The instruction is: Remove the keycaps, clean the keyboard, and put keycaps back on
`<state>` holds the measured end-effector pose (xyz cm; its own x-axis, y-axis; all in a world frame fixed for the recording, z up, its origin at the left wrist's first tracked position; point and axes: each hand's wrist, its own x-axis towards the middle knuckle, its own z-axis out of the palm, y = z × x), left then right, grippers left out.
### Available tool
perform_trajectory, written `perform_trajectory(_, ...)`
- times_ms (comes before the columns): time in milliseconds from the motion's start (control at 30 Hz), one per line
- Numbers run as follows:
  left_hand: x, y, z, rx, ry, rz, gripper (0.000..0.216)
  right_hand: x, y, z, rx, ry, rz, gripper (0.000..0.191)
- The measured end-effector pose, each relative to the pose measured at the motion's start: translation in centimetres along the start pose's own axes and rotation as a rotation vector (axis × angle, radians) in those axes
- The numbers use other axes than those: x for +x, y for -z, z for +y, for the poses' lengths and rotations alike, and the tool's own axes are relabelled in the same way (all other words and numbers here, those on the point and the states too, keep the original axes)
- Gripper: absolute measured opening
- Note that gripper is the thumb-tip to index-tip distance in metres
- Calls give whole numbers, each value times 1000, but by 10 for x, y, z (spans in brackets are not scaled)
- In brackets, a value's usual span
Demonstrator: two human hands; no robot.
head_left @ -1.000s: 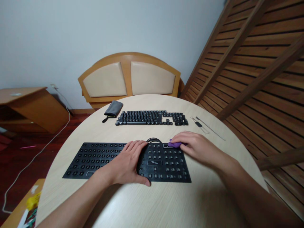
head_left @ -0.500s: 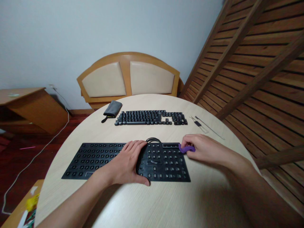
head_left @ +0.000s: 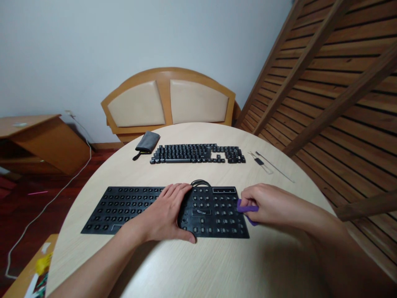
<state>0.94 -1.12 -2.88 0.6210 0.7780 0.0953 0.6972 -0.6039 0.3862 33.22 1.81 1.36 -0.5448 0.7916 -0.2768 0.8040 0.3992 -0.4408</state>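
Observation:
A black keyboard base [head_left: 130, 207] with its keycaps off lies on the round pale wooden table [head_left: 198, 265]. My left hand [head_left: 167, 213] rests flat on its middle, fingers together and stretched out, thumb at the near edge. At the base's right edge, my right hand [head_left: 266, 205] pinches a small purple cloth [head_left: 246, 208] against it. Farther back, the removed black keycaps [head_left: 197, 153] are laid out in rows.
A grey pouch [head_left: 147, 142] lies left of the keycaps. Thin metal tools [head_left: 266, 162] lie at the table's right. A padded wooden chair back [head_left: 169, 101] stands behind the table. Slatted wooden panels [head_left: 335, 82] lean at the right, a low wooden cabinet [head_left: 37, 140] at the left.
My right hand has carried the purple cloth from the keyboard base's far right corner down along its right edge, toward me. My left hand has stayed put.

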Motion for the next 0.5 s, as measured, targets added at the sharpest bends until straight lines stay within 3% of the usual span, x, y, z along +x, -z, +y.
perform_trajectory(267, -1, -1, 0, -14, 5, 5, 116, -9, -6, -10, 117, -41, -188, 11)
perform_trajectory(500, -1, -1, -2, -21, -3, 12, 114, -9, -6, -13, 156, -57, -227, 9)
